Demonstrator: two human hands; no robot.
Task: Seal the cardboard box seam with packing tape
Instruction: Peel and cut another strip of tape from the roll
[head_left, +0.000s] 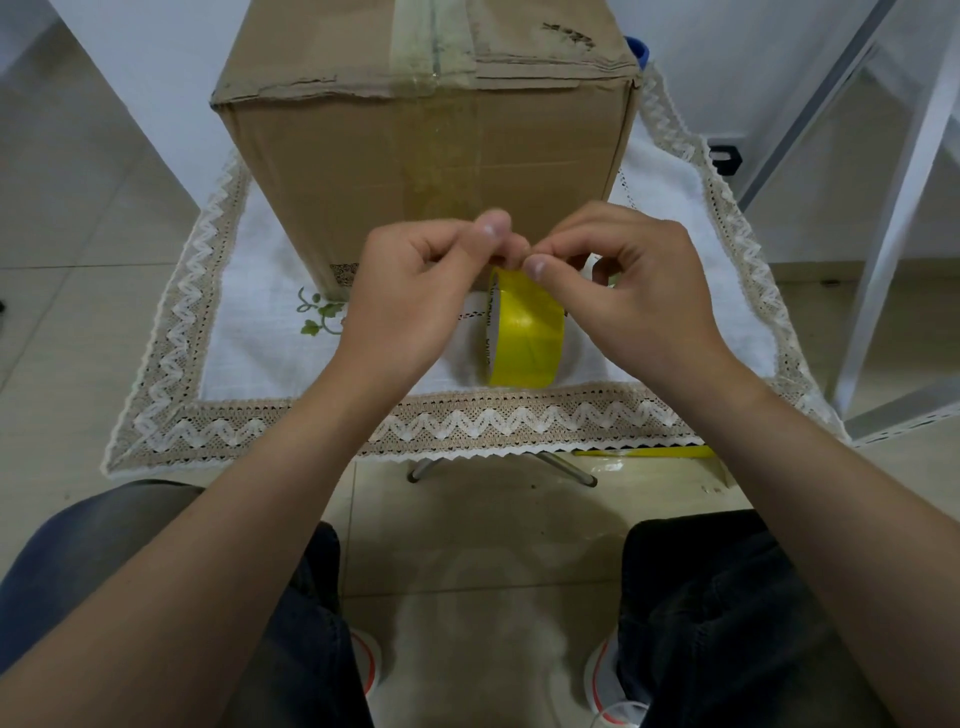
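Note:
A tall cardboard box (426, 140) stands on a small cloth-covered table, its top seam covered by old pale tape that runs a little way down the front face. A yellow roll of packing tape (524, 332) hangs upright just in front of the box, above the cloth. My left hand (410, 291) and my right hand (628, 286) meet above the roll, thumbs and forefingers pinching at its upper edge. The roll's top and the tape end are hidden by my fingers.
The white tablecloth with a lace border (467, 421) overhangs the table's front edge. A strip of yellow tape (644, 452) hangs under the front right edge. White metal shelf rails (883, 234) stand to the right. My knees and shoes are below.

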